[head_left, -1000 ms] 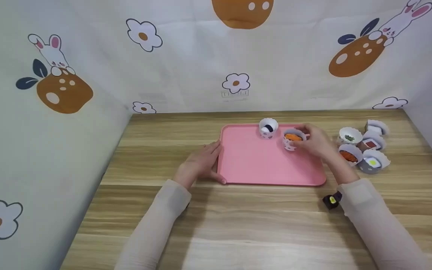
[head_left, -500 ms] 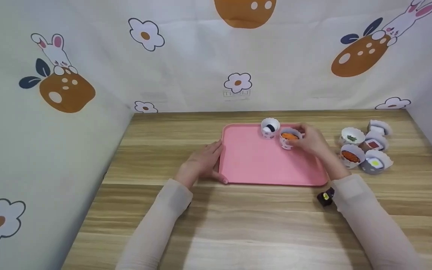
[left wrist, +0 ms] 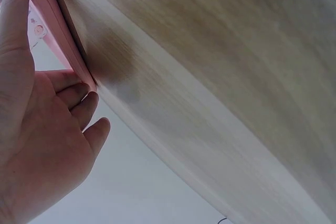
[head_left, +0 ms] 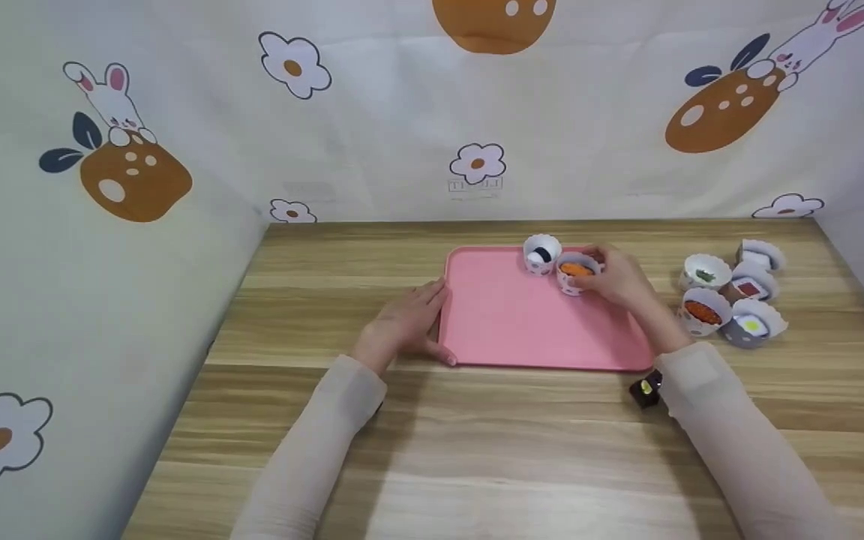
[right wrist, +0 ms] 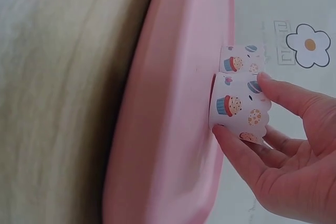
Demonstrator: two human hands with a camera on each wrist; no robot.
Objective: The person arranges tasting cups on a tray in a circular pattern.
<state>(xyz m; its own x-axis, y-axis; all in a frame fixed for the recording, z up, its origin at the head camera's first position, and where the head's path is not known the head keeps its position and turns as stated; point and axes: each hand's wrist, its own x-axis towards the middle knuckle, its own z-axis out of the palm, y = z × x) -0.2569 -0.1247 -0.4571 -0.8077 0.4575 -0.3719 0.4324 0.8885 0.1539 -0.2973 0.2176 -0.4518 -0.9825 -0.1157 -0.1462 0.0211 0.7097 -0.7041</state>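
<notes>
My right hand point(head_left: 619, 281) pinches a white paper baking cup point(right wrist: 236, 103) between thumb and fingers, over the back right part of the pink tray point(head_left: 522, 330). An orange piece that looks like toy sushi point(head_left: 574, 269) lies inside. Right beside it, on the tray's back edge side, stands a second paper cup point(head_left: 542, 255) with a white-and-black piece in it. My left hand point(head_left: 406, 322) rests against the tray's left edge, fingers along the side and thumb at the front left corner. The left wrist view shows those fingers point(left wrist: 79, 95) loosely bent at the rim.
Right of the tray, several more paper cups with toy pieces stand in a cluster, among them one with red filling point(head_left: 702, 311) and one with a yellow square point(head_left: 753, 324). A small black piece point(head_left: 646, 390) lies before the tray's front right corner, partly behind the right sleeve.
My right hand has moved the cup with the orange piece a little left and back, up beside the other cup. The left hand stays at the tray edge.
</notes>
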